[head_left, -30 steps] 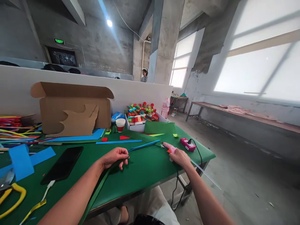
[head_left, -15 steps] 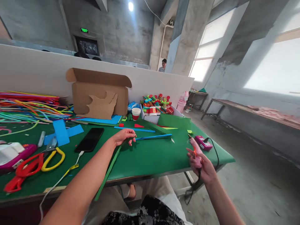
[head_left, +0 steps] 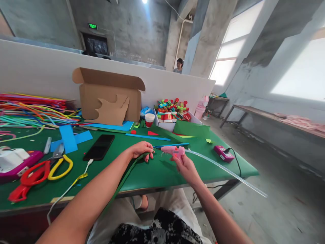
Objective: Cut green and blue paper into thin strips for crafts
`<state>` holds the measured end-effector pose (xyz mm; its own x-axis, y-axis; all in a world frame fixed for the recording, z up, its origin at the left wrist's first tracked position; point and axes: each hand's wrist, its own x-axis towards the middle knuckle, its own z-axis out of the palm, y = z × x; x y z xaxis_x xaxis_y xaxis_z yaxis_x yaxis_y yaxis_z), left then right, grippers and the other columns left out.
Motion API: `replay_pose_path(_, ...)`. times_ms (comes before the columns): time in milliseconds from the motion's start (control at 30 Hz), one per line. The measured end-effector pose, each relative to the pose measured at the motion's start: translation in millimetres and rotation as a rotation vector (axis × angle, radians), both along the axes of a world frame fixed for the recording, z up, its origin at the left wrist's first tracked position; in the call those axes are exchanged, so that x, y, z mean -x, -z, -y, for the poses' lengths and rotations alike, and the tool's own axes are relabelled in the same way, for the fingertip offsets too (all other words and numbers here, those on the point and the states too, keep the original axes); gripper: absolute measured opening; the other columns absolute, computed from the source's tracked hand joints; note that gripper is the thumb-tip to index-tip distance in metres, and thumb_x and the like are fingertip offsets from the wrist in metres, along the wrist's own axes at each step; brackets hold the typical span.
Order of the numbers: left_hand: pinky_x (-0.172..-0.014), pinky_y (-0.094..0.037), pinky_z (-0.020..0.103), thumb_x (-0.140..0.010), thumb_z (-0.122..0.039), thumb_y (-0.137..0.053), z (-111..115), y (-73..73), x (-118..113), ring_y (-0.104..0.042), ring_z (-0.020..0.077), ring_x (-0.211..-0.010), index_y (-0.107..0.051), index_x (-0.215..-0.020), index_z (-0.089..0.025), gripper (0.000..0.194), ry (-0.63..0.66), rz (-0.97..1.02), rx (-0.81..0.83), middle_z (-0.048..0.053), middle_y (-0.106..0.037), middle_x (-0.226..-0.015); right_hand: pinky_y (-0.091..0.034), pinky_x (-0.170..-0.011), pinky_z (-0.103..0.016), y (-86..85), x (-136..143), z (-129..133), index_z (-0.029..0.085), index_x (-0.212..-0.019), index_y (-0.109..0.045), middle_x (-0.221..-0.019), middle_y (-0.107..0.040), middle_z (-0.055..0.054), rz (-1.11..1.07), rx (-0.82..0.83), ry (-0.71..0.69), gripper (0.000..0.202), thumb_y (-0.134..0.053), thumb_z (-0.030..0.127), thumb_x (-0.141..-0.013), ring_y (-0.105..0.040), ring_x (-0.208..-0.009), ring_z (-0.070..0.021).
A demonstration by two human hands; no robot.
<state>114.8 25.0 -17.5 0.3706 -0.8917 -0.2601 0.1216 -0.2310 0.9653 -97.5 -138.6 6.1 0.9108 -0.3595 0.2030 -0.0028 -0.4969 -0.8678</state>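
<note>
Pinched in my left hand is the end of a long green strip, which trails down past the table's front edge. My right hand grips a pink glue gun by its handle. Its nozzle points left, a short way from the fingers of my left hand. A long clear glue stick sticks out of the gun's back and reaches beyond the table. Just behind the gun, a thin blue strip lies on the green table.
At left lie red-and-yellow scissors, a phone with a cable, and many coloured strips. Behind stand a cardboard box, a paper cup and a box of colourful pieces. A purple power socket sits at right.
My right hand has brought the glue gun left from near the purple socket, turning its nozzle toward my left hand. My left hand still pinches the green strip. The view has shifted slightly.
</note>
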Motion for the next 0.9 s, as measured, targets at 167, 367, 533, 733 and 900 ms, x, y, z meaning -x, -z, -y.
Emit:
replay_pose_path(167, -0.048, -0.05, 0.026, -0.068, -0.031, -0.077, 3.0, 2.3, -0.4, -0.061, 0.0127, -0.043, -0.055, -0.074, -0.016, 0.027, -0.045, 0.001, 0.018, 0.005, -0.073, -0.065, -0.05, -0.061, -0.029, 7.3, -14.4, -5.4, 0.017, -0.104, -0.063, -0.079, -0.071, -0.007, 0.013, 0.165, 0.04, 0.038, -0.044, 0.047, -0.09, -0.064, -0.066, -0.0205)
replay_pose_path(367, -0.045, -0.049, 0.025, -0.069, -0.028, -0.076, 5.6, 2.9, -0.5, -0.06, 0.0131, -0.042, -0.055, -0.074, -0.015, 0.025, -0.062, -0.006, 0.018, 0.004, -0.072, -0.062, -0.051, -0.084, -0.037, 13.5, -22.2, -7.4, 0.016, -0.115, -0.062, -0.108, -0.072, -0.015, 0.021, 0.382, 0.086, 0.039, -0.043, 0.04, -0.092, -0.068, -0.098, -0.0286)
replay_pose_path(533, -0.045, -0.051, 0.025, -0.07, -0.027, -0.075, 5.8, 2.3, -0.8, -0.06, 0.0123, -0.042, -0.056, -0.072, -0.015, 0.023, -0.062, -0.007, 0.016, 0.004, -0.073, -0.062, -0.052, -0.086, -0.037, 17.7, -23.7, -9.3, 0.017, -0.123, -0.06, -0.114, -0.071, -0.014, 0.018, 0.462, 0.086, 0.038, -0.042, 0.034, -0.094, -0.068, -0.104, -0.0282)
replay_pose_path(733, -0.047, -0.052, 0.025, -0.07, -0.026, -0.076, 4.9, 1.8, -1.3, -0.06, 0.0115, -0.042, -0.057, -0.073, -0.014, 0.022, -0.05, -0.006, 0.018, 0.005, -0.073, -0.063, -0.052, -0.083, -0.035, 20.5, -25.8, -9.9, 0.019, -0.121, -0.061, -0.113, -0.071, -0.013, -0.001, 0.505, 0.087, 0.035, -0.042, 0.033, -0.095, -0.068, -0.102, -0.0274)
replay_pose_path(900, -0.046, -0.051, 0.024, -0.071, -0.027, -0.076, 4.5, 1.6, -1.4, -0.06, 0.0113, -0.041, -0.057, -0.072, -0.014, 0.022, -0.048, -0.003, 0.017, 0.004, -0.073, -0.063, -0.052, -0.084, -0.035, 23.1, -27.2, -10.1, 0.018, -0.119, -0.062, -0.113, -0.071, -0.013, -0.011, 0.537, 0.069, 0.034, -0.042, 0.033, -0.095, -0.068, -0.103, -0.0271)
